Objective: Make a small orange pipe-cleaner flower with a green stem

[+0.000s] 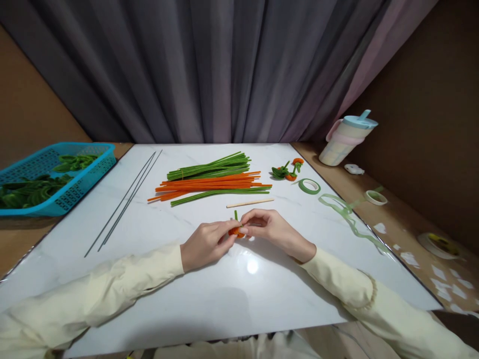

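My left hand and my right hand meet at the middle of the white marble board. Both pinch a small orange coil of pipe cleaner with a short green stem sticking up between the fingertips. Beyond them lies a wooden stick. Farther back is a pile of green and orange pipe cleaners. Finished small orange and green pieces lie at the back right, beside a roll of green tape.
Two thin metal wires lie diagonally on the left. A blue basket with green loops stands at far left. A lidded cup, a loose green tape strip, another tape roll and paper scraps sit at the right.
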`<state>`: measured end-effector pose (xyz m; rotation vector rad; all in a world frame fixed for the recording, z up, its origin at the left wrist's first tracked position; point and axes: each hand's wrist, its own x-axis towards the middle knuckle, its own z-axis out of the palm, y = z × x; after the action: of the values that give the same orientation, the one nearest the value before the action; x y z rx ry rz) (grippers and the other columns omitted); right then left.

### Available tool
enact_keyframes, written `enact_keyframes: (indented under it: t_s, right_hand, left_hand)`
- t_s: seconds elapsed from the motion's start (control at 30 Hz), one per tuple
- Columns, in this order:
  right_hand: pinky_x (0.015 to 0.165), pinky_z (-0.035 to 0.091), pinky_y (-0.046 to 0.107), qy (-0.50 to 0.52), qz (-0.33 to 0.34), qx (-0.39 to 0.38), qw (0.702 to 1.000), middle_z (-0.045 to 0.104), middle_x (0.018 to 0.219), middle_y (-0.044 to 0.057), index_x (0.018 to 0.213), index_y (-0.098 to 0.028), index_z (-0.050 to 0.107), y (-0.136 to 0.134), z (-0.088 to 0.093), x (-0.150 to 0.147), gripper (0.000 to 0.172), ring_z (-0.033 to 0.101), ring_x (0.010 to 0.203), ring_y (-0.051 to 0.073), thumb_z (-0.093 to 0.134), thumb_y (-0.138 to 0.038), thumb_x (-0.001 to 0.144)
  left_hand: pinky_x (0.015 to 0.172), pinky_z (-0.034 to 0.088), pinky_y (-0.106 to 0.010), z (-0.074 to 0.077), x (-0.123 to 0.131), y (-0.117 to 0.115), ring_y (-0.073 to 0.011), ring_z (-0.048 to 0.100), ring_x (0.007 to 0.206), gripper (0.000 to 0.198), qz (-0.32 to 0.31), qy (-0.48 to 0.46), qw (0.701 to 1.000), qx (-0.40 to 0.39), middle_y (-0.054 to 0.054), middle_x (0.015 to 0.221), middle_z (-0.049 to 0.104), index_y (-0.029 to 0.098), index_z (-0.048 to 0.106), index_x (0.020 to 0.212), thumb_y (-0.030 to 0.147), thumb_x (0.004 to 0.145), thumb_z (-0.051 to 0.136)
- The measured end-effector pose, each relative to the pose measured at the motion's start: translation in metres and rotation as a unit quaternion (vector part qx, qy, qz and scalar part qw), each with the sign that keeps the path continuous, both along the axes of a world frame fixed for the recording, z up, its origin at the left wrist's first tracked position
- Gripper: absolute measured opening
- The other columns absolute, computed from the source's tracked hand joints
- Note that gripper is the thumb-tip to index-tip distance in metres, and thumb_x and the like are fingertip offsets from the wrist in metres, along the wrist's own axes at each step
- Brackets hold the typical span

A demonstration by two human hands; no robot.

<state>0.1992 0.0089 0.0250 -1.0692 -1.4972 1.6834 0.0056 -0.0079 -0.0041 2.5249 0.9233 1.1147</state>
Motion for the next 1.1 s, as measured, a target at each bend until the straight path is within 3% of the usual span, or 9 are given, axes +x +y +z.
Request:
enact_keyframes:
  t_s: [0.2,0.6,0.8,0.9,1.1]
  right_hand:
    - [0.065,0.044,0.026,0.008,0.009,-0.014,1.000,0.062,0.071,0.001,0.077,-0.015,0.060,0.0005,0.0010,0.0003,0.027,0.055,0.064,0.011,0.076,-0.030,0.061]
    - [0.069,0.045,0.026,0.025,0.047,-0.052,0.997,0.065,0.076,0.002,0.082,-0.014,0.065,0.0055,0.0043,0.0073,0.027,0.057,0.068,0.011,0.075,-0.029,0.063]
    - [0.068,0.046,0.025,0.022,0.029,-0.045,0.998,0.064,0.075,0.002,0.081,-0.014,0.064,0.0027,0.0052,0.0047,0.026,0.057,0.068,0.011,0.075,-0.030,0.063]
    - [0.068,0.046,0.025,0.020,0.017,-0.048,0.998,0.064,0.075,0.002,0.080,-0.014,0.064,0.0015,0.0067,0.0032,0.027,0.057,0.068,0.011,0.075,-0.031,0.062]
    - [0.068,0.047,0.026,0.016,0.012,-0.051,0.998,0.063,0.074,0.001,0.079,-0.014,0.064,0.0019,0.0057,0.0021,0.028,0.057,0.067,0.011,0.076,-0.032,0.061]
  left_hand:
    - [0.056,0.045,-0.019,0.0028,0.0002,0.0002,-0.0092,0.056,0.057,0.019,-0.011,0.007,1.000,0.015,0.000,0.071,0.063,0.017,0.056,0.101,0.014,0.085,0.048]
    - [0.055,0.043,-0.019,0.0022,0.0007,0.0000,-0.0081,0.052,0.054,0.018,-0.007,0.004,1.000,0.006,0.000,0.070,0.062,0.017,0.057,0.100,0.015,0.084,0.049]
    - [0.057,0.044,-0.019,0.0001,-0.0002,-0.0003,-0.0081,0.053,0.054,0.018,-0.002,0.001,1.000,-0.002,-0.001,0.074,0.063,0.018,0.056,0.100,0.016,0.084,0.048]
    - [0.050,0.043,-0.018,-0.0014,0.0001,-0.0009,-0.0071,0.048,0.046,0.022,0.024,-0.006,0.999,-0.029,0.003,0.064,0.060,0.017,0.049,0.104,0.017,0.083,0.049]
    - [0.045,0.037,-0.016,0.0000,0.0011,-0.0017,-0.0057,0.045,0.042,0.012,0.031,-0.007,0.999,-0.024,0.005,0.057,0.054,0.017,0.047,0.094,0.017,0.082,0.051]
